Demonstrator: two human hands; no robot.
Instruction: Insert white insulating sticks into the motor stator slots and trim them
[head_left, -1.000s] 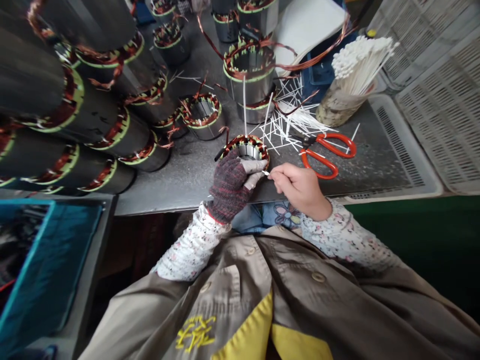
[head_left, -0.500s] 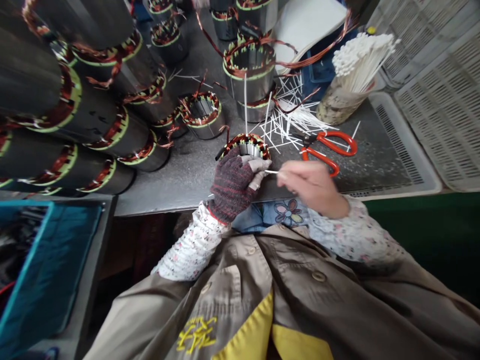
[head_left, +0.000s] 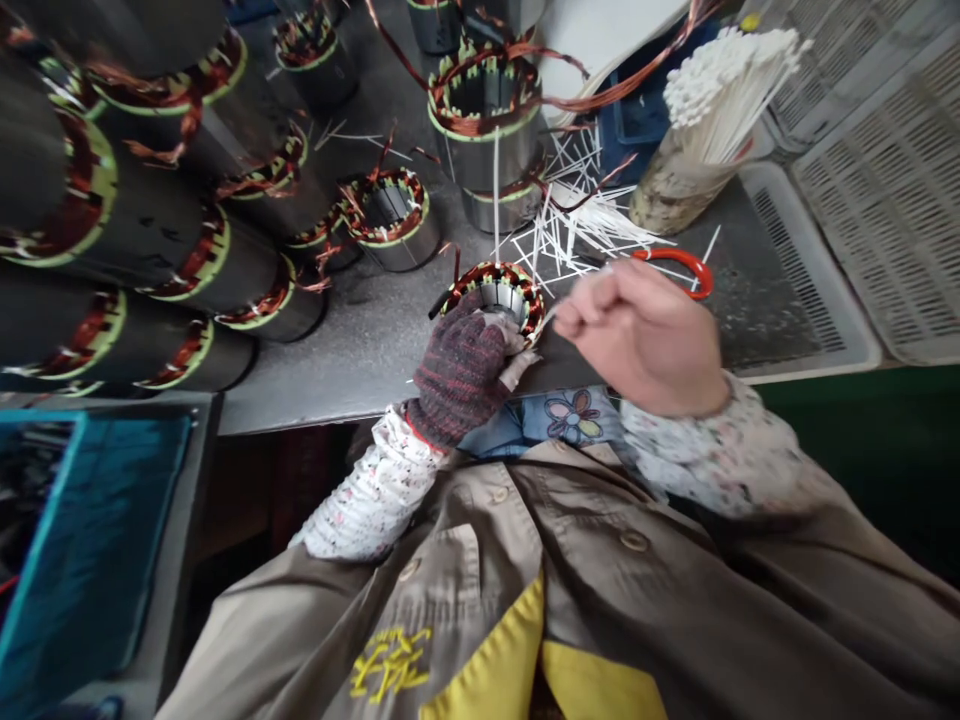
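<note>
The gloved left hand point(head_left: 461, 370) clasps a small copper-wound steel stator point(head_left: 496, 292). The bare right hand point(head_left: 645, 335) pinches a thin white plastic strip point(head_left: 549, 316), and a jerk might scrape the windings beside the fingers.

Grey bench point(head_left: 375, 345): small stator point(head_left: 496, 292) at front edge, larger stators point(head_left: 390, 212) behind, white strips point(head_left: 577, 228), red scissors point(head_left: 679, 265), jar point(head_left: 671, 190).
</note>
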